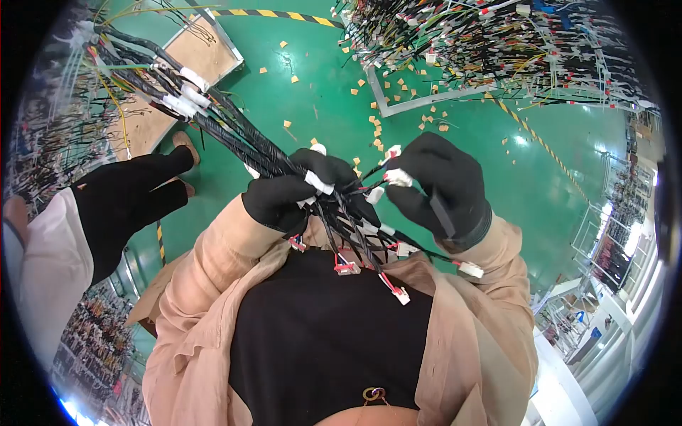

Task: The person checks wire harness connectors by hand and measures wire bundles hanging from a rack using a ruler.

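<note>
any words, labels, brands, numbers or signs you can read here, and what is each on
No text can be read in this view.
White wraps on the black cable bundle: any print too small or blurred.
White connector at the right hand: no legible marking.
Striped floor tape: no readable lettering.

Black gloves [447, 184]. Loose beige overshirt [462, 355], open front, long sleeves [501, 266]. Black top [327, 334], interlocked metal rings [374, 393].
</note>
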### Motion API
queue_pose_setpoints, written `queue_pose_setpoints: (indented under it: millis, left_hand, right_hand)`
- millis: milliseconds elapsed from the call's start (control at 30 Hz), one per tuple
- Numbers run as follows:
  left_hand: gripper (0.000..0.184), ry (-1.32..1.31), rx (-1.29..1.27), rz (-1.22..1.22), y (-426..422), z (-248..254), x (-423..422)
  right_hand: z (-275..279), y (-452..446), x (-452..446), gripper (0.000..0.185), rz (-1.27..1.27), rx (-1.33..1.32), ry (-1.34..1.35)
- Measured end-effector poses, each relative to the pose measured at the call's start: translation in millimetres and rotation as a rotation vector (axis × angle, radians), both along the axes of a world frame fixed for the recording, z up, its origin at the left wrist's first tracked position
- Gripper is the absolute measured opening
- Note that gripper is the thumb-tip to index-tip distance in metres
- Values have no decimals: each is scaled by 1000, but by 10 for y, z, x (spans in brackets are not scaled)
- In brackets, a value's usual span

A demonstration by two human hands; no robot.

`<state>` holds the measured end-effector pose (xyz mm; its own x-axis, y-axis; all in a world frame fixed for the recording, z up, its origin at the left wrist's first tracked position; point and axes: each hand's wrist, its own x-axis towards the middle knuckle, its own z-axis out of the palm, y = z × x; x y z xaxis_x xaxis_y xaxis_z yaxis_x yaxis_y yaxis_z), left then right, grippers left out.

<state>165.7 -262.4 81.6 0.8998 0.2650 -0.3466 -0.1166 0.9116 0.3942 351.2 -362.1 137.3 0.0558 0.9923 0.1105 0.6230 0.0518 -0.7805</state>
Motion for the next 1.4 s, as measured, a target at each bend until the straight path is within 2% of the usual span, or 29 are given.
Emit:
queue_pose_setpoints:
  millis: [67,167,200,300,367,400,500,633,767,800,833,900,933,967,1033,1100,1200,1267,1367,1400]
  left_hand:
    - [8,-24,65,18,-37,-2,-12]
    - [11,98,-123,-18,14,164,-48]
    - [13,175,-82,-78,44,147,-89]
    - [18,275,-13,-184,77,71,-196]
    - [23,154,-30,-148,44,58,-136]
    - [25,184,-10,-134,33,42,-125]
    - [27,199,2,-45,34,-110,-68]
    - [28,36,-124,120,124,-228,127]
    - [29,-133,-173,140,305,-341,271]
    - [29,-167,-188,150,334,-360,311]
    - [28,-198,-207,157,344,-355,340]
    - [28,-194,-233,168,348,-345,369]
    - [28,-198,-235,172,364,-390,384]
    - [28,-201,-234,176,383,-431,396]
    - [29,-241,-226,141,405,-458,416]
    - [29,-229,-228,131,388,-429,421]
    - [28,-85,-154,175,393,-491,387]
    - [26,-48,-131,193,394,-515,361]
    - [26,-121,-181,165,413,-551,316]
    - [26,-53,-133,189,386,-498,290]
  right_hand:
    - [58,1,-17,32,39,41,-167]
    - [127,34,36,35,147,123,-394]
    - [167,38,30,36,149,103,-440]
    - [104,42,85,35,110,75,-392]
    - [75,96,96,31,56,63,-312]
    - [59,120,111,29,27,56,-272]
    - [-238,147,256,26,-105,42,124]
    - [-360,-66,606,25,-308,-225,618]
    - [-642,-496,766,31,-348,-261,727]
    - [-667,-577,733,37,-307,-255,662]
    - [-766,-605,675,43,-250,-209,953]
    - [-710,-673,515,52,-162,-77,1027]
    - [-721,-701,459,58,-206,-93,1129]
    - [-633,-720,417,60,-204,-43,910]
    - [-445,-708,390,56,-196,-31,864]
    - [-535,-697,447,52,-73,158,849]
    - [-287,-717,458,49,9,144,1060]
    - [-164,-628,416,51,56,226,857]
    - [-80,-518,406,48,137,165,637]
    - [-82,-493,362,44,97,163,697]
